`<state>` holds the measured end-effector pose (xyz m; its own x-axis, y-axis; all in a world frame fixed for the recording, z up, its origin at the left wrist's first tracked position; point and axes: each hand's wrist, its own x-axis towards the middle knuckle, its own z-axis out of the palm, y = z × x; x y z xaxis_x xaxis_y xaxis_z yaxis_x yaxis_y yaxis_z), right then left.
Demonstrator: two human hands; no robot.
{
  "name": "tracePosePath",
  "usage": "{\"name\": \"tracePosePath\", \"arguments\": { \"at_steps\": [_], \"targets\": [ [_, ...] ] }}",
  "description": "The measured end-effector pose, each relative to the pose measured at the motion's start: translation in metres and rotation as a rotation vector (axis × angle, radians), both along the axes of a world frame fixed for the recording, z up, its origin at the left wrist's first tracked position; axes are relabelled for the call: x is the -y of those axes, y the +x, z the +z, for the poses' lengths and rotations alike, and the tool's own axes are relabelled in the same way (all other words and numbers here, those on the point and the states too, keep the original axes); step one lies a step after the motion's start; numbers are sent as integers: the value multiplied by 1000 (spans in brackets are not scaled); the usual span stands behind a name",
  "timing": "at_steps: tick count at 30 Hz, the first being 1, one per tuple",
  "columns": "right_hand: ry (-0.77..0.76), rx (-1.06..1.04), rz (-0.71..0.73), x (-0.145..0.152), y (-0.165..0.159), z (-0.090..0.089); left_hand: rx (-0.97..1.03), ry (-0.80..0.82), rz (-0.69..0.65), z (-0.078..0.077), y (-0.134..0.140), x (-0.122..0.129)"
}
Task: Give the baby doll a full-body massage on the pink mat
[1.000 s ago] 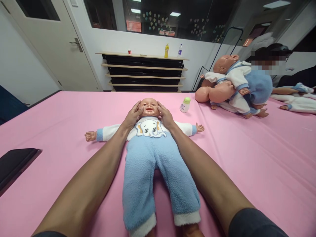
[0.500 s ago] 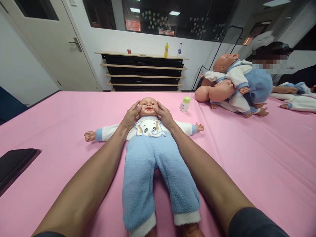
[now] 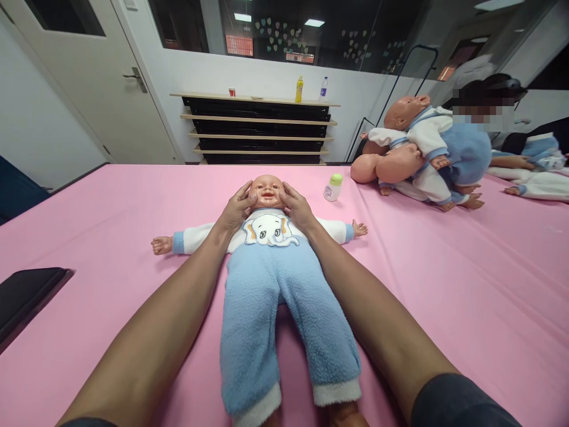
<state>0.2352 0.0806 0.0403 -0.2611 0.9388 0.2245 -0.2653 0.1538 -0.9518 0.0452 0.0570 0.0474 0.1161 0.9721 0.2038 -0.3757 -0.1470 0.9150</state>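
This looks like a childcare training room: a clothed baby doll (image 3: pixel 275 276) and piled dolls (image 3: pixel 424 145) share a pink tabletop (image 3: pixel 480 284). Heart shapes (image 3: pixel 269 32) dot the dark glass (image 3: pixel 326 47).

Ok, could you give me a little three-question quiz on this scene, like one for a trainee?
1. Which part of the nearest doll do the left hand and right hand touch: (a) feet, (b) head, (c) knees?
2. True or false: the green-capped bottle stands on the pink surface, apart from both hands.
3. Fill in: the patch on that doll's chest shows the animal called ____.

Key: 1. b, one hand on each side; 2. true; 3. elephant.
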Motion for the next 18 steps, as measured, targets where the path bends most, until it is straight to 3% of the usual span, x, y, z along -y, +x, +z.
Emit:
{"name": "tracePosePath", "arguments": {
  "at_steps": [2,8,18],
  "targets": [
    [-2,-3,-14,-1,-1,-1,13,-2,19,0,1,-1],
    [187,233,-111,10,2,8,-139,90,48,-3,5,3],
    [48,52,-35,5,0,3,-35,26,32,-7,0,-5]
  ]
}}
